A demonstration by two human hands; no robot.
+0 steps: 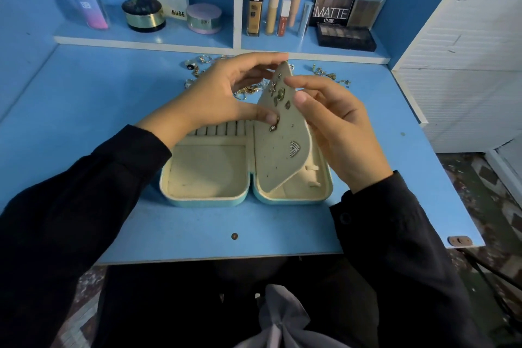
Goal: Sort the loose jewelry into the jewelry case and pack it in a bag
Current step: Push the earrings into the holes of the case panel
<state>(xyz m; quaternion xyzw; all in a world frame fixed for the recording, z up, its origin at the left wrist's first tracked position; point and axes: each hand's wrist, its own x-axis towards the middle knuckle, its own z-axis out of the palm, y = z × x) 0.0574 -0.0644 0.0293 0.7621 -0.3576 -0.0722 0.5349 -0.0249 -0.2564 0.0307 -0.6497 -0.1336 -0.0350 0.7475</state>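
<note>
An open jewelry case (206,198), light blue outside and cream inside, lies on the blue desk. Its cream earring flap (278,158) stands raised at the middle, with several earrings pinned to it. My left hand (223,96) holds the flap's top edge with its fingers, and its thumb presses a small dangling earring (274,124) against the flap. My right hand (336,121) is behind the flap's right side, thumb on its front edge. A pile of loose jewelry (197,65) lies on the desk behind my hands. A grey cloth bag (279,319) rests on my lap.
A shelf behind the desk holds a perfume bottle (89,3), round jars (144,14), makeup tubes (272,8) and eyeshadow palettes (336,3). More loose pieces (330,75) lie at the back right. A white cabinet (466,51) stands to the right of the desk.
</note>
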